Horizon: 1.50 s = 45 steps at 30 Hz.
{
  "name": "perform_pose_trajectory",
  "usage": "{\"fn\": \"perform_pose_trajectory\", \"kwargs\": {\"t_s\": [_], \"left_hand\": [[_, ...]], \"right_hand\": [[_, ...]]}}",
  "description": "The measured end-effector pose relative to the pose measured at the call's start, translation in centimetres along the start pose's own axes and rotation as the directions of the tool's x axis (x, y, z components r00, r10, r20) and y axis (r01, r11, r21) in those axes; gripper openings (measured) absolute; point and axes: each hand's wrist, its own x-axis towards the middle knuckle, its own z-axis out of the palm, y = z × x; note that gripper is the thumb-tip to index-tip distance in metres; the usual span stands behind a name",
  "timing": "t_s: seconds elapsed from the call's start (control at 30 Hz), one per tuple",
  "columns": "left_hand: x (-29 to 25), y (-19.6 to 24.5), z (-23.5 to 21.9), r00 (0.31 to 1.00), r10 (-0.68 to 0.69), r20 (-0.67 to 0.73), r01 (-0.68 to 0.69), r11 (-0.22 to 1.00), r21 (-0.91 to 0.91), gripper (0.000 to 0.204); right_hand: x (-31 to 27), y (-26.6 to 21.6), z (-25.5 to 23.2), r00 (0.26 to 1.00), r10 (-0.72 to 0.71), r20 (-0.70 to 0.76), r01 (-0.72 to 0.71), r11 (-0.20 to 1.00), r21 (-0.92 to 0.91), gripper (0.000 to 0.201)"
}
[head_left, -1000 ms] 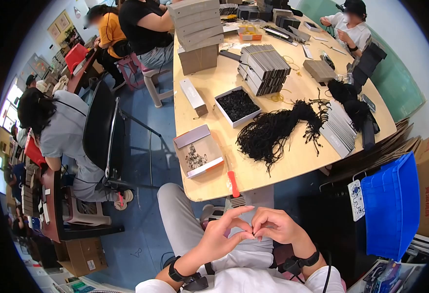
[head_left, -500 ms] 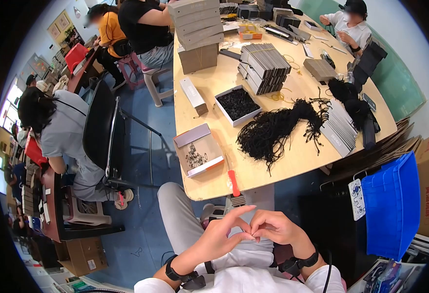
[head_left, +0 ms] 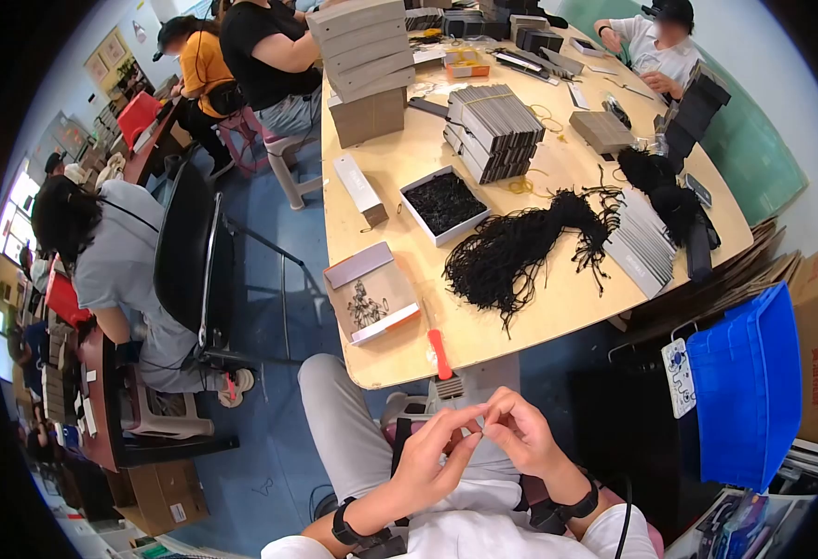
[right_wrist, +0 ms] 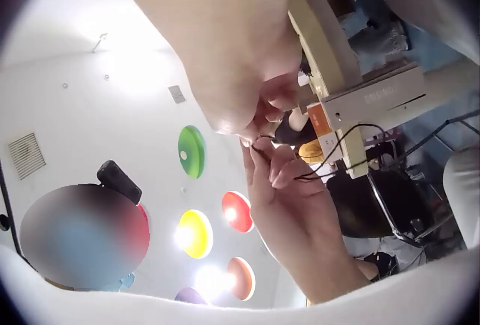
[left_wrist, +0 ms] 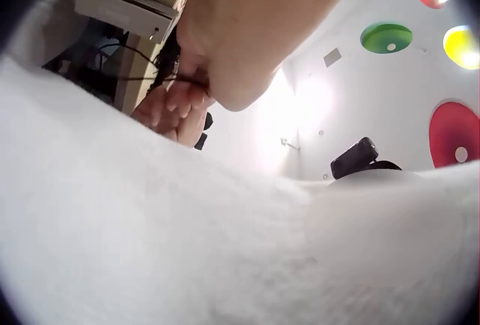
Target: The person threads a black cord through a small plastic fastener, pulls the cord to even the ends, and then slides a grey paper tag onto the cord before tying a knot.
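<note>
Low in the middle of the head view, the person's left hand (head_left: 435, 458) and right hand (head_left: 520, 433) meet over the lap, fingertips touching, both pinching a thin black cord (right_wrist: 322, 161). In the right wrist view that cord loops out to the right from between the pinched fingers (right_wrist: 259, 141) toward the table edge; in the head view it is too fine to make out. The left wrist view shows the curled fingers (left_wrist: 180, 103) pressed together at upper left, with a bit of dark thread at them. Just above the hands in the head view is the rounded end of the wooden table (head_left: 483, 340), where an orange-handled brush (head_left: 440, 359) lies at the rim. Further up, at centre, a big tangle of black cords (head_left: 520, 247) sprawls, with a white tray of black pieces (head_left: 444, 203) to its upper left and an open flat box (head_left: 371, 293) at the left edge. A blue plastic bin (head_left: 749, 391) stands at the right of the frame.
</note>
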Motion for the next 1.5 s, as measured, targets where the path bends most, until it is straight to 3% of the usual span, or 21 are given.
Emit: {"fn": "perform_pose_trajectory", "kwargs": {"t_s": [0.07,0.2,0.27,0.37,0.4,0.47,0.5,0.53,0.57,0.6,0.7,0.73,0.77,0.83,0.9,0.97,1.0,1.07,1.2,1.27,1.5], "left_hand": [[0.4,-0.1,-0.1,0.986,0.139,-0.091,-0.114,0.965,0.238,0.037],[1.0,0.0,0.0,0.979,0.089,-0.185,-0.056,0.983,0.177,0.037],[1.4,1.1,-0.1,0.954,0.166,-0.25,-0.059,0.921,0.384,0.031],[0.8,1.0,-0.6,0.966,0.195,-0.172,-0.047,0.781,0.622,0.024],[0.7,1.0,-0.8,0.966,0.195,-0.17,-0.048,0.781,0.623,0.024],[0.3,0.9,-1.2,0.999,0.041,-0.022,-0.024,0.863,0.505,0.01],[0.2,0.5,-1.3,0.999,0.041,-0.022,-0.025,0.862,0.506,0.01],[0.1,-0.5,-1.3,0.976,-0.201,-0.079,0.207,0.976,0.074,0.007],[0.1,-1.1,-1.3,0.902,-0.432,-0.021,0.394,0.84,-0.373,0.008],[0.4,-1.2,-1.3,0.904,-0.424,-0.054,0.356,0.817,-0.454,0.013],[0.6,-2.0,-0.5,0.9,-0.407,-0.154,0.325,0.864,-0.384,0.013],[0.7,-2.0,0.0,0.929,-0.278,-0.244,0.224,0.948,-0.226,0.015],[0.6,-1.9,-0.1,0.929,-0.279,-0.244,0.226,0.948,-0.225,0.015],[0.5,-1.6,-0.4,0.98,-0.076,-0.186,0.127,0.951,0.281,0.013],[0.2,-2.8,0.0,0.979,-0.066,-0.192,0.111,0.966,0.233,0.013],[0.2,-3.3,0.2,0.964,-0.216,-0.152,0.219,0.976,0.002,0.013],[0.3,-3.0,0.2,0.965,-0.215,-0.15,0.218,0.976,0.001,0.013],[0.6,-2.1,-0.1,0.914,-0.404,-0.027,0.384,0.886,-0.26,0.014],[0.7,-2.4,-0.3,0.895,-0.443,0.061,0.423,0.795,-0.436,0.016],[0.8,-3.0,-0.4,0.889,-0.412,0.199,0.423,0.575,-0.701,0.017],[0.5,-2.7,-0.4,0.887,-0.355,0.295,0.433,0.42,-0.797,0.021]], "right_hand": [[-0.1,0.2,0.5,0.991,0.011,-0.13,-0.002,0.997,0.073,0.007],[-0.4,1.1,0.6,0.983,0.059,-0.174,-0.045,0.996,0.083,0.007],[-0.5,1.3,0.8,0.974,0.088,-0.208,-0.068,0.992,0.103,0.007],[-0.5,1.3,0.6,0.962,0.09,-0.256,-0.066,0.993,0.102,0.006],[-0.5,1.3,0.7,0.962,0.09,-0.257,-0.065,0.993,0.103,0.006],[-0.4,1.3,0.7,0.953,0.098,-0.286,-0.074,0.993,0.094,0.008],[-0.4,1.4,0.7,0.953,0.097,-0.286,-0.073,0.993,0.094,0.008],[-0.5,1.7,0.7,0.948,0.095,-0.305,-0.087,0.995,0.039,0.008],[-0.5,1.8,0.7,0.941,0.09,-0.325,-0.102,0.995,-0.017,0.008],[-0.6,1.8,0.8,0.941,0.088,-0.327,-0.099,0.995,-0.018,0.008],[-0.7,1.3,1.2,0.941,0.069,-0.332,-0.129,0.979,-0.161,0.008],[-0.8,1.2,1.3,0.946,0.056,-0.32,-0.118,0.977,-0.177,0.007],[-0.9,1.2,1.3,0.951,0.045,-0.307,-0.109,0.975,-0.195,0.007],[-0.9,1.3,1.2,0.957,0.029,-0.287,-0.088,0.977,-0.195,0.007],[-0.9,1.5,1.0,0.964,0.011,-0.267,-0.066,0.978,-0.197,0.008],[-0.8,1.7,0.8,0.966,-0.002,-0.259,-0.042,0.985,-0.167,0.007],[-0.9,1.6,0.7,0.966,-0.003,-0.26,-0.042,0.985,-0.169,0.007],[-0.8,1.3,0.7,0.956,0.192,-0.222,-0.159,0.975,0.157,0.006],[-0.8,1.3,0.8,0.962,0.223,-0.16,-0.179,0.952,0.25,0.007],[-0.9,1.1,1.3,0.968,0.228,-0.106,-0.184,0.931,0.317,0.009],[-0.9,0.6,1.8,0.979,0.193,-0.067,-0.168,0.947,0.275,0.009]]}}
